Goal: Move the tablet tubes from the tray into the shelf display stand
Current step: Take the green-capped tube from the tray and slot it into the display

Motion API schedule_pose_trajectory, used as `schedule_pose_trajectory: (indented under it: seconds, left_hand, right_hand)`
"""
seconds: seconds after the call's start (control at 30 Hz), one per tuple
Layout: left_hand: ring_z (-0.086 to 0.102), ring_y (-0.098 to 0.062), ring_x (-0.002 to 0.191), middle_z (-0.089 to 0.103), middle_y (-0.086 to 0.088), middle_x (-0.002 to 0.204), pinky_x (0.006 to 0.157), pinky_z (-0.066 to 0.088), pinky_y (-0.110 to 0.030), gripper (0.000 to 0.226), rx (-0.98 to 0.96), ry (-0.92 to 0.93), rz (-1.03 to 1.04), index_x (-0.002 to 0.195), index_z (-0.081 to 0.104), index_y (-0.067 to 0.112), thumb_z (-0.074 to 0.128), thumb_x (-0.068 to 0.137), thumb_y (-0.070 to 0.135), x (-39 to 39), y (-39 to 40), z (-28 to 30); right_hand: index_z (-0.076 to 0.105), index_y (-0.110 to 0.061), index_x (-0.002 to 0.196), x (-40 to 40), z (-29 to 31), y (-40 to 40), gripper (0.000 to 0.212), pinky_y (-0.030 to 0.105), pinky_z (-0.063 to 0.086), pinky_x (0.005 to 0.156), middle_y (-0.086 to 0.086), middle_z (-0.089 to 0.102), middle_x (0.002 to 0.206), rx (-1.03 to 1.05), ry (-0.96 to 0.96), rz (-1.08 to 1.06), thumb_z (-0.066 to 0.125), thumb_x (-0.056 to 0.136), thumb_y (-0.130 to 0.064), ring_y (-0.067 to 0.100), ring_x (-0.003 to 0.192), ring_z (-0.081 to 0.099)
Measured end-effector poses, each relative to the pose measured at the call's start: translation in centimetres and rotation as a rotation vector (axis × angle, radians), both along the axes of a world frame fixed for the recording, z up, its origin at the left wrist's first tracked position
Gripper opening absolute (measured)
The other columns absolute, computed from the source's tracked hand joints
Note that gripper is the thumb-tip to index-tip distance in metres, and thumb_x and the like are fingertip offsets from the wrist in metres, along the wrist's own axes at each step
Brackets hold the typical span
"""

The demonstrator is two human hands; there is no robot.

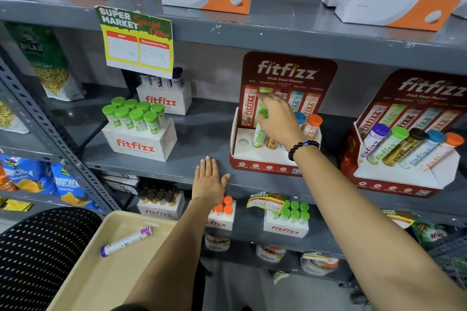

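Note:
A red fitfizz display stand (262, 165) sits on the middle shelf. It holds a green-capped tube (259, 134), a gold tube (272, 143), a blue-capped one and an orange-capped tube (312, 125); its leftmost hole (243, 141) is empty. My right hand (278, 118) reaches over the stand with fingers around the green tube's cap. My left hand (208, 180) lies flat and open on the shelf edge (151, 169), left of the stand. A beige tray (101, 280) at the lower left holds one purple-capped tube (126, 242) lying on its side.
A second full fitfizz stand (401, 159) stands at the right. White fitfizz boxes with green-capped tubes (137, 129) and small bottles (164, 98) stand at the left. A price sign (137, 40) hangs from the upper shelf. A black perforated chair (38, 255) is beside the tray.

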State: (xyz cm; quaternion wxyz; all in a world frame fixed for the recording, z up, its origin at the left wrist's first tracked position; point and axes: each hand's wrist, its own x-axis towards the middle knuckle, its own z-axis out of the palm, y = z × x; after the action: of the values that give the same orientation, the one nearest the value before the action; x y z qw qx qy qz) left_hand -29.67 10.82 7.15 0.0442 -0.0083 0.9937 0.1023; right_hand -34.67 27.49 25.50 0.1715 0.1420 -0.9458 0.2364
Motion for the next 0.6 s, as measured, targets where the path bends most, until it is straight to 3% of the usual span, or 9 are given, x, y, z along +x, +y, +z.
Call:
schedule_pose_trajectory:
  seconds: [0.17,0.37,0.47,0.53,0.6]
  left_hand:
    - [-0.008,-0.025,0.144,-0.003,-0.01,0.157,0.113,-0.01,-0.035,0.061,0.004,0.109,-0.018,0.146,-0.001,0.011,0.015,0.098,0.046,3.2,-2.9,-1.1]
    - [0.004,-0.034,0.143,0.008,-0.019,0.155,0.116,-0.01,-0.034,0.058,0.089,0.121,0.175,0.144,0.017,0.003,0.035,0.099,0.035,9.4,-7.4,-2.5]
    - [0.031,-0.039,0.135,0.034,-0.023,0.145,0.116,0.011,-0.038,0.055,0.116,0.08,0.375,0.136,0.038,-0.002,0.039,0.095,0.035,12.9,-9.4,-3.6]
    - [0.053,-0.033,0.121,0.056,-0.018,0.131,0.104,0.038,-0.038,0.059,0.125,-0.008,0.494,0.123,0.056,0.0,0.03,0.089,0.041,15.3,-10.2,-4.6]
    - [0.056,-0.031,0.118,0.059,-0.017,0.127,0.093,0.049,-0.043,0.066,0.139,-0.064,0.607,0.121,0.059,0.001,0.019,0.091,0.046,17.3,-10.3,-5.9]
  right_hand:
    - [0.054,-0.007,0.123,1.2,-0.2,-4.8,0.038,0.038,0.037,0.105,0.013,0.059,0.127,-0.059,0.18,0.172,0.05,0.085,-0.002,0.029,0.119,0.05]
    - [0.061,-0.003,0.113,2.9,-4.0,-14.1,0.034,0.044,0.045,0.093,0.016,0.064,0.113,0.015,0.131,0.532,0.051,0.081,0.005,0.035,0.104,0.056]
    - [0.061,-0.002,0.113,3.9,-7.5,-19.2,0.034,0.043,0.045,0.094,0.018,0.064,0.112,0.081,0.017,0.723,0.051,0.081,0.005,0.035,0.105,0.056]
    - [0.061,-0.003,0.114,4.4,-10.0,-21.9,0.034,0.043,0.045,0.094,0.017,0.064,0.117,0.127,-0.089,0.826,0.051,0.083,0.004,0.034,0.108,0.056]
    - [0.061,-0.006,0.115,4.9,-12.5,-24.1,0.035,0.04,0.044,0.093,0.014,0.063,0.12,0.204,-0.167,0.912,0.05,0.083,0.003,0.032,0.111,0.054]
